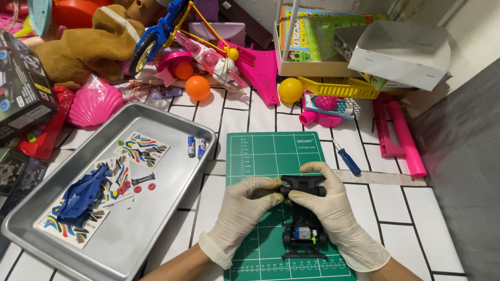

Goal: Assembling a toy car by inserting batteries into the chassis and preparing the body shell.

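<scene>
White tabletop (pixel 396 208) with a black brick-line pattern. Green gridded cutting mat (pixel 260 151) sits on it; silver metal baking tray (pixel 172 177) just left of the mat, small blue-handled screwdriver (pixel 347 158) just right, orange plastic ball (pixel 197 88) further behind it.

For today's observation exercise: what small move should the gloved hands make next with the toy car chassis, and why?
Probably steady the black chassis on the green mat and keep working its front end: the left hand and right hand both pinch there, while the blue body shell lies in the tray.
</scene>
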